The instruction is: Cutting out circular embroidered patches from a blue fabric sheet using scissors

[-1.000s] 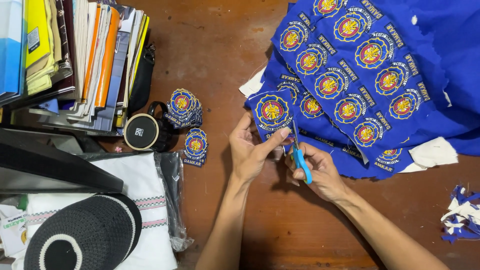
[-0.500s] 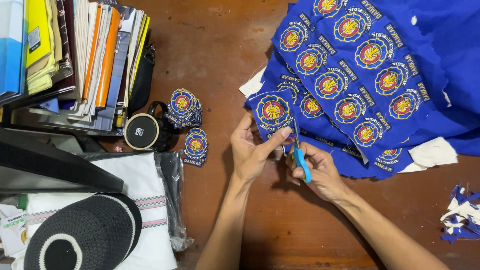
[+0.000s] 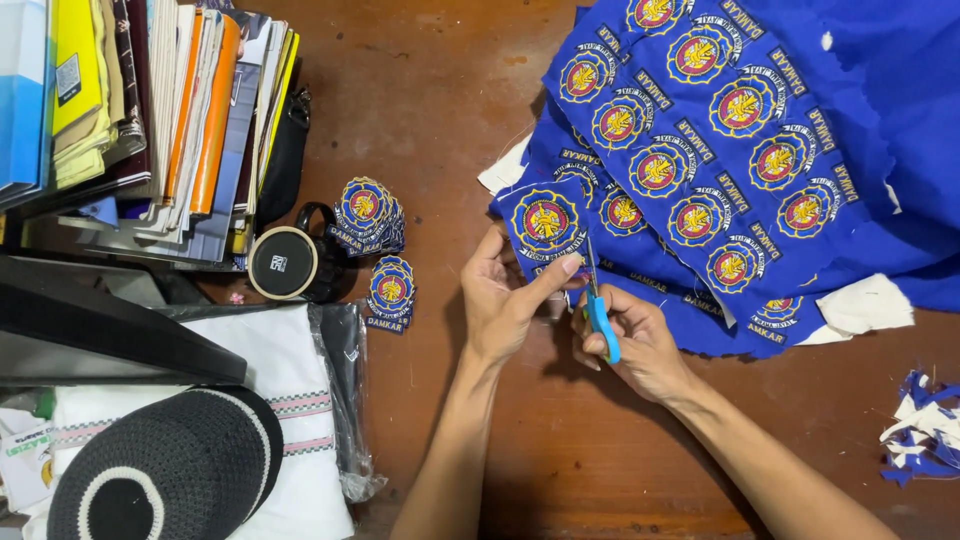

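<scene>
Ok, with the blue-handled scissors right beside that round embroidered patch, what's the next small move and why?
Probably close the blue-handled scissors in the right hand for one short snip along the round embroidered patch. The left hand pinches the patch's lower edge, and it looks still joined to the blue embroidered cloth.

A dark brown wooden worktop fills the view, its scuffed, reddish surface evenly lit from above; no walls, floor or windows are visible.
</scene>
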